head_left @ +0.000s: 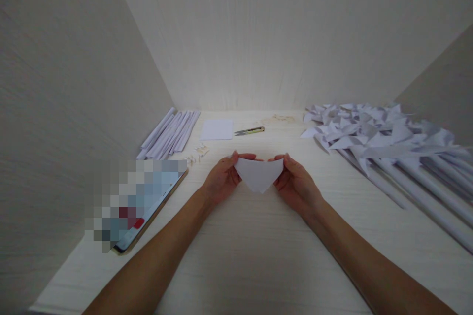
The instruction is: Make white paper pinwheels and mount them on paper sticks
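A white piece of paper [259,174], its lower part tapering to a blunt point, is held up above the table between both hands. My left hand [224,177] pinches its left corner between thumb and fingers. On the other side, my right hand [296,182] grips the right corner the same way. Some fingertips show behind the paper's top edge; the rest of the fingers are partly hidden by it. Beyond the hands lie a stack of square white paper [217,129] and a pair of thread snips [250,131].
At the right is a pile of paper pinwheels [369,130] on white paper sticks [417,182]. Rolled paper tubes [170,133] lie at the back left, near small pale pieces [201,150]. A phone [148,211], partly blurred, lies left on the table [236,266]. Walls enclose the back and sides.
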The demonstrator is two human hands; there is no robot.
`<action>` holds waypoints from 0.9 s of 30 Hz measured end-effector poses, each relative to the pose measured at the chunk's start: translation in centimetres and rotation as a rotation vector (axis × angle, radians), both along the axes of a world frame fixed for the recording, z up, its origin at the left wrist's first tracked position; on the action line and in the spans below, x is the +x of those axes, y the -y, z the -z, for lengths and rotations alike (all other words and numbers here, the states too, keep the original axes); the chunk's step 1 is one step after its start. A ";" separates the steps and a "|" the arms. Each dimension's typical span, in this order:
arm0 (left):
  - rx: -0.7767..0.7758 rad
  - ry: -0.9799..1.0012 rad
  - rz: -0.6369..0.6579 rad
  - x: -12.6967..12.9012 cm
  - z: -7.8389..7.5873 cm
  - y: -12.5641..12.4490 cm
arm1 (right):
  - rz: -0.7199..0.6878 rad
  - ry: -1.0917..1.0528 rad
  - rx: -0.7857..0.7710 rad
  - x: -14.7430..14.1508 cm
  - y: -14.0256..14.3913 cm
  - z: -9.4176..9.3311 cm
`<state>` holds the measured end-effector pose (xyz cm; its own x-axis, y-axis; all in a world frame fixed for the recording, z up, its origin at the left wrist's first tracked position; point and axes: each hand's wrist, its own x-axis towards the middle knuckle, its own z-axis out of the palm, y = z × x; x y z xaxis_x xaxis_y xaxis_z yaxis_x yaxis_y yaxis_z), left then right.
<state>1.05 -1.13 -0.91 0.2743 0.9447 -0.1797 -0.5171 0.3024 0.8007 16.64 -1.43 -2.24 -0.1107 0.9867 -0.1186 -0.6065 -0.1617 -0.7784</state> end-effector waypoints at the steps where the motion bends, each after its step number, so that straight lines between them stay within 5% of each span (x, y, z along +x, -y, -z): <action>1: 0.001 0.004 -0.004 0.0 0.0 0.0 | -0.004 -0.004 -0.004 0.0 0.0 -0.1; 22: -0.126 0.188 -0.213 -0.3 0.4 -0.2 | -0.015 -0.133 -0.135 0.0 0.0 -0.7; 27: -0.100 0.247 -0.158 -0.5 0.6 -0.1 | 0.021 -0.143 -0.214 -0.2 0.0 -1.1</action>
